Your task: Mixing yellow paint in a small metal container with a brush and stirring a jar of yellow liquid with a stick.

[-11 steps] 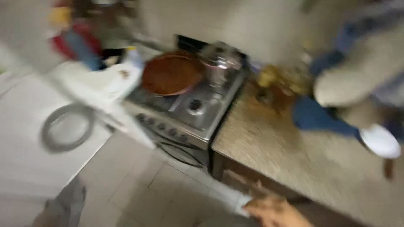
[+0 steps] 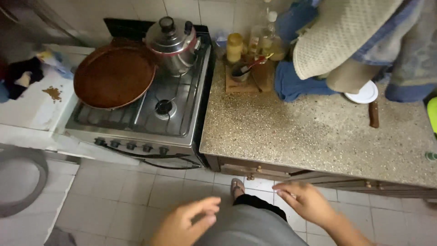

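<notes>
I can't see my left hand (image 2: 184, 223) whole: its wrist and heel run off the bottom edge, and its fingers are slightly blurred. My right hand (image 2: 302, 200) shows fully, but its forearm is cut off at the lower right corner. The hanging cloths (image 2: 346, 36) at the top right cover the back of the counter (image 2: 318, 132) and part of the white plate (image 2: 362, 93). The bottles (image 2: 261, 38) by the wall are too crowded to sort out. The grey ring (image 2: 20, 182) on the left is clipped by the edge.
</notes>
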